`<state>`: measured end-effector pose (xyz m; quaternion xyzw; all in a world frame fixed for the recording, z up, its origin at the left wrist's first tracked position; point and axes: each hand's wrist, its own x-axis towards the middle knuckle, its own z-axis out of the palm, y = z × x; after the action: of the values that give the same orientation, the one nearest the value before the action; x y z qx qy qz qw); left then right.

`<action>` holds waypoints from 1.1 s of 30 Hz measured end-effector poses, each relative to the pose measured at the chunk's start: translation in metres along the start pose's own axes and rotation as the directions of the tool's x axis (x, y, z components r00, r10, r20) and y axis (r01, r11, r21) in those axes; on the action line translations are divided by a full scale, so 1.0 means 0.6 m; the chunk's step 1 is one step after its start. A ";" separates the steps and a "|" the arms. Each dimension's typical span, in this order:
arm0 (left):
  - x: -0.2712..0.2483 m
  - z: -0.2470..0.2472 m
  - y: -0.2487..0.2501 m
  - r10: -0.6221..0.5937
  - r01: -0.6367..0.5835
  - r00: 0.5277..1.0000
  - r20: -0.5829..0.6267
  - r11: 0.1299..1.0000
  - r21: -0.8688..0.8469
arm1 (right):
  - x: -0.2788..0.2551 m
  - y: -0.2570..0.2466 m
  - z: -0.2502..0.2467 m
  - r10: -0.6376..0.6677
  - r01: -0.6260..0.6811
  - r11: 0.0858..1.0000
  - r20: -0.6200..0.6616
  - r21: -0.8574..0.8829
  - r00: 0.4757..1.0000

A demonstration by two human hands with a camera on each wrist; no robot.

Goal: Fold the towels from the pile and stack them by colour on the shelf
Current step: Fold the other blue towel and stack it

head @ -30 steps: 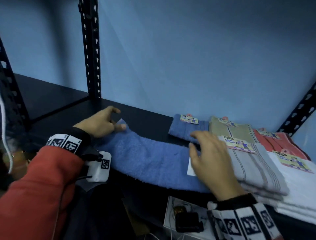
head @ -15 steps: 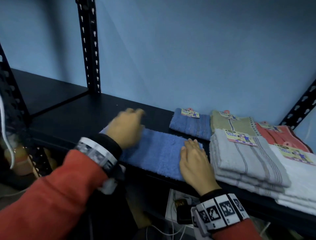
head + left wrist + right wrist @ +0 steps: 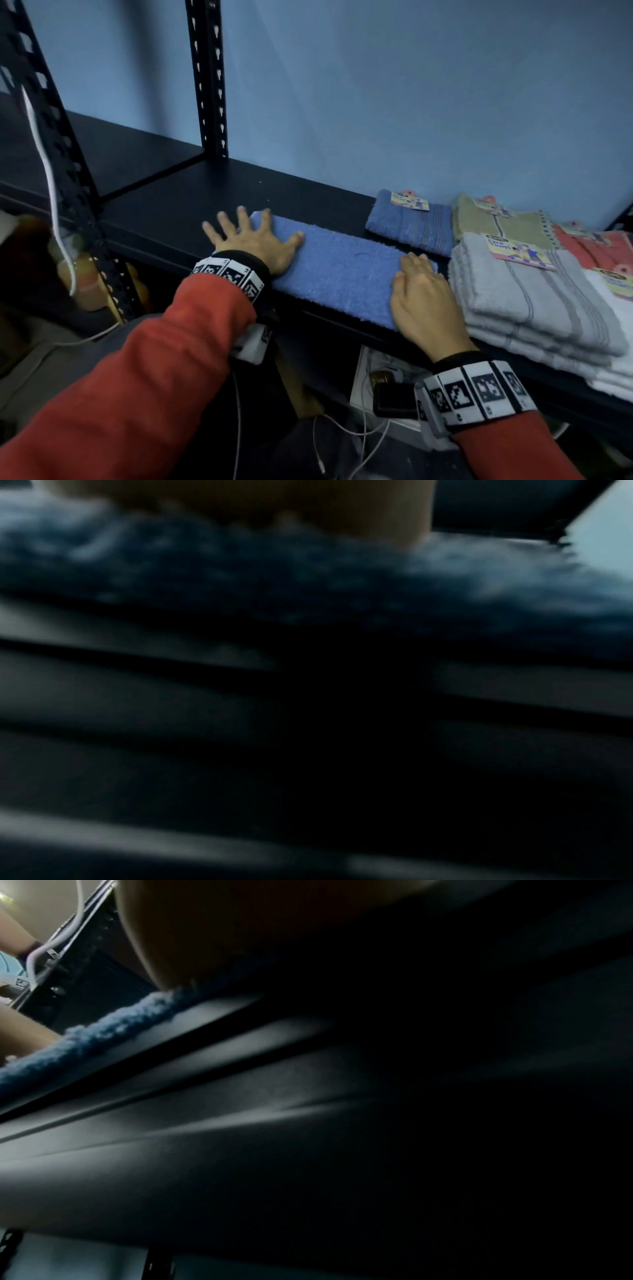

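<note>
A folded blue towel (image 3: pixel 337 270) lies along the front of the black shelf (image 3: pixel 164 202). My left hand (image 3: pixel 253 236) lies flat with its fingers spread on the towel's left end. My right hand (image 3: pixel 419 294) rests flat on the towel's right end, fingers straight. Both wrist views are dark and blurred; the left one shows the blue towel (image 3: pixel 308 569) under the hand, the right one the towel's edge (image 3: pixel 103 1034) on the shelf lip.
Behind the towel lies a folded blue towel with a label (image 3: pixel 409 222). To the right lie a beige towel (image 3: pixel 496 222), a grey stack (image 3: pixel 534 301), red towels (image 3: pixel 596 246) and a white towel (image 3: pixel 616 308). A black upright (image 3: pixel 209 78) stands at the back left.
The long blue towel has been folded over to half its length. My left hand carried the left end across, then moved back and flattened on it; my right hand slid onto the right end.
</note>
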<state>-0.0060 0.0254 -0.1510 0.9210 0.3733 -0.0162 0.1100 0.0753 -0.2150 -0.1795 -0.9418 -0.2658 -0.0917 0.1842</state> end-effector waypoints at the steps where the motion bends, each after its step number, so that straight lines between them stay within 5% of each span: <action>1: 0.001 -0.001 0.002 -0.044 0.044 0.999 -0.026 0.999 -0.014 | 0.000 -0.001 0.001 -0.004 0.004 1.000 -0.009 0.013 1.000; 4: -0.029 0.012 0.051 0.162 -0.159 0.974 -0.159 0.987 0.035 | -0.002 -0.005 -0.005 -0.003 0.009 0.995 -0.066 0.095 0.998; 6: -0.069 0.031 0.097 0.484 -0.483 0.868 -0.107 0.875 0.040 | -0.004 -0.007 -0.009 0.002 0.016 0.989 -0.127 0.144 0.992; 8: -0.103 0.047 0.126 0.660 -0.660 0.752 0.008 0.751 0.022 | -0.005 -0.009 -0.011 0.014 0.014 0.985 -0.158 0.174 0.987; 16: -0.021 -0.017 0.066 0.660 -0.698 0.685 0.309 0.716 0.018 | -0.013 -0.025 -0.017 -0.014 0.027 0.994 -0.118 0.108 0.993; 20: 0.099 -0.080 -0.034 0.584 -0.622 0.719 0.377 0.782 -0.024 | -0.030 -0.061 -0.020 -0.055 0.046 0.991 -0.072 -0.122 0.996; 24: 0.141 -0.097 -0.122 0.565 -0.576 0.753 0.338 0.814 -0.078 | -0.031 -0.099 -0.007 -0.151 0.155 0.985 0.054 -0.079 0.987; 27: 0.140 -0.086 -0.170 0.597 -0.600 0.762 0.250 0.797 -0.075 | -0.018 -0.124 -0.001 -0.133 0.133 0.990 -0.003 -0.052 0.991; 30: 0.128 -0.068 -0.207 0.577 -0.582 0.806 0.133 0.813 -0.008 | -0.007 -0.158 0.001 -0.200 0.160 0.946 -0.120 -0.283 0.972; 33: 0.108 -0.052 -0.227 0.516 -0.518 0.855 0.051 0.855 0.030 | 0.003 -0.198 0.000 -0.141 0.144 0.971 0.028 -0.190 0.990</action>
<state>-0.0550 0.1716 -0.1536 0.9890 0.1094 -0.0131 0.0984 0.0132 -0.1203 -0.1434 -0.9343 -0.3240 -0.1230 0.0838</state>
